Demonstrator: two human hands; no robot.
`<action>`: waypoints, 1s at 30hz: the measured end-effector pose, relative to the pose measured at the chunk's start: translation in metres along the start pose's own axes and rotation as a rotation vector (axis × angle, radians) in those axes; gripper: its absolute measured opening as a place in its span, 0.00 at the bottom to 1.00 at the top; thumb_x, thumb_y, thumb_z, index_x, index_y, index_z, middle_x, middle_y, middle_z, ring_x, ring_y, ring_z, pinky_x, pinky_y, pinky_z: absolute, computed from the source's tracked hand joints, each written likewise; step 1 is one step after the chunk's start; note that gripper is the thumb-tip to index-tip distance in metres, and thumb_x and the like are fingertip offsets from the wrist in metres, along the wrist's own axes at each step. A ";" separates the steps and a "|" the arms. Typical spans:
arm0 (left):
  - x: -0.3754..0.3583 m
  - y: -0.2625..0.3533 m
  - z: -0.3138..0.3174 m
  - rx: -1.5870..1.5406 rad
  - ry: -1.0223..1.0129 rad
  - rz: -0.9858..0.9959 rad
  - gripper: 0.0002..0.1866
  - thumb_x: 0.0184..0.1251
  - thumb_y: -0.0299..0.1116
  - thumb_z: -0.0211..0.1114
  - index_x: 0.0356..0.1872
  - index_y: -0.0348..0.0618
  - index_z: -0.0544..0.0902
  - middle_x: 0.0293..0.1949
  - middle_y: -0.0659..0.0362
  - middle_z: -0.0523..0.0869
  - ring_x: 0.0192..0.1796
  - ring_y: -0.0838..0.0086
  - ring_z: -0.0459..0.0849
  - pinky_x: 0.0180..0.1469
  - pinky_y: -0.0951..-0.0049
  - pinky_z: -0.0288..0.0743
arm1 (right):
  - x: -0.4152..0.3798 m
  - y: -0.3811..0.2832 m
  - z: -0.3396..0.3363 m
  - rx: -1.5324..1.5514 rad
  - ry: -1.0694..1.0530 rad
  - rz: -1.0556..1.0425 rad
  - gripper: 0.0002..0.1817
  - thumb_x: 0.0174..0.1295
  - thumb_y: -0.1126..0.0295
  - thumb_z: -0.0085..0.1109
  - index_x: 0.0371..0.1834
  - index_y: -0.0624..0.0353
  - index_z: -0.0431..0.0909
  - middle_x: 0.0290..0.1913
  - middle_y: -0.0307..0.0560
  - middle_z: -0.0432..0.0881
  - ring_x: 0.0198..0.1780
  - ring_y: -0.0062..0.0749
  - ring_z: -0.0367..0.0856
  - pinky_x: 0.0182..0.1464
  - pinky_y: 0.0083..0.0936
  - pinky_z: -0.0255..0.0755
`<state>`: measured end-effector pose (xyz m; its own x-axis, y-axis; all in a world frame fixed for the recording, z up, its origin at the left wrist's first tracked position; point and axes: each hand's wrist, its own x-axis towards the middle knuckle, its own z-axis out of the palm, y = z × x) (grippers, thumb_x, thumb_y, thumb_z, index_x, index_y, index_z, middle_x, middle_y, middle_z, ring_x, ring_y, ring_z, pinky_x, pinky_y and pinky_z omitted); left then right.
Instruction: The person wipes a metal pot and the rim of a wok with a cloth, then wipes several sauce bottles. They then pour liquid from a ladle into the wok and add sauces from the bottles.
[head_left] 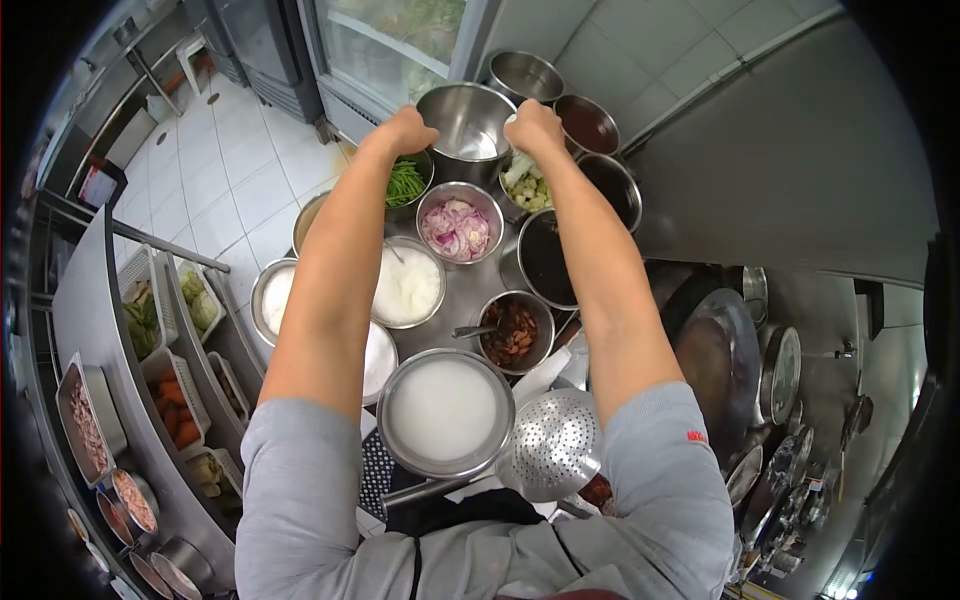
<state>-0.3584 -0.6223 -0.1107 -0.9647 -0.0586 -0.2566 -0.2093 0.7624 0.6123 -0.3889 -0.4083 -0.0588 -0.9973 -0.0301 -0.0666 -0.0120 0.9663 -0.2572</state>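
Note:
Both my arms reach far forward over a steel counter crowded with bowls. My left hand (408, 130) grips the left rim of a tall steel pot (468, 118) at the far end. My right hand (534, 126) grips the pot's right rim. The pot looks nearly empty, with a shiny inside. Just below it sit a bowl of sliced red onion (459, 226), a bowl of green beans (405, 183) and a bowl of chopped pale vegetables (527, 183).
Nearer me stand a large bowl of white liquid (444, 410), a perforated skimmer (554, 444), a bowl of brown pieces with a spoon (514, 332) and dark sauce bowls (545, 260). A wok (712, 362) sits at right. Shelves of vegetable tubs (178, 410) run along the left.

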 end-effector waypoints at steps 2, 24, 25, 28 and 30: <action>0.020 -0.008 0.011 0.022 0.013 0.011 0.44 0.62 0.44 0.65 0.69 0.18 0.59 0.61 0.27 0.76 0.66 0.43 0.77 0.68 0.57 0.69 | -0.005 0.001 0.008 -0.027 0.006 -0.034 0.18 0.56 0.68 0.61 0.49 0.63 0.85 0.57 0.63 0.83 0.61 0.56 0.81 0.62 0.44 0.76; -0.071 0.046 -0.065 0.200 0.201 0.381 0.42 0.69 0.66 0.55 0.69 0.38 0.74 0.61 0.40 0.82 0.66 0.52 0.79 0.68 0.60 0.69 | -0.412 0.146 -0.084 1.059 -0.301 0.321 0.26 0.72 0.46 0.59 0.31 0.61 0.86 0.24 0.38 0.84 0.25 0.18 0.78 0.30 0.22 0.74; -0.104 0.071 -0.069 0.026 0.152 0.308 0.40 0.70 0.64 0.57 0.69 0.39 0.75 0.57 0.43 0.85 0.61 0.61 0.83 0.65 0.67 0.70 | -0.444 0.152 -0.091 1.056 -0.339 0.351 0.25 0.73 0.48 0.58 0.33 0.62 0.86 0.25 0.38 0.84 0.27 0.18 0.79 0.32 0.23 0.74; -0.137 0.097 -0.076 0.028 0.119 0.653 0.32 0.74 0.53 0.61 0.70 0.40 0.75 0.56 0.48 0.86 0.56 0.68 0.82 0.63 0.72 0.70 | -0.522 0.181 -0.075 1.212 -0.340 0.364 0.21 0.73 0.52 0.59 0.40 0.63 0.85 0.30 0.39 0.85 0.32 0.18 0.81 0.36 0.22 0.75; -0.204 0.142 -0.074 0.068 0.076 0.701 0.30 0.76 0.51 0.59 0.69 0.39 0.75 0.60 0.48 0.84 0.60 0.67 0.80 0.64 0.68 0.69 | -0.568 0.199 -0.069 1.287 -0.291 0.306 0.18 0.73 0.56 0.60 0.44 0.64 0.84 0.33 0.39 0.86 0.35 0.18 0.81 0.39 0.22 0.75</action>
<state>-0.2034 -0.5495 0.0840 -0.8775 0.4181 0.2351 0.4733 0.6754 0.5656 0.1697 -0.1817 -0.0054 -0.8947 -0.0658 -0.4418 0.4410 0.0267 -0.8971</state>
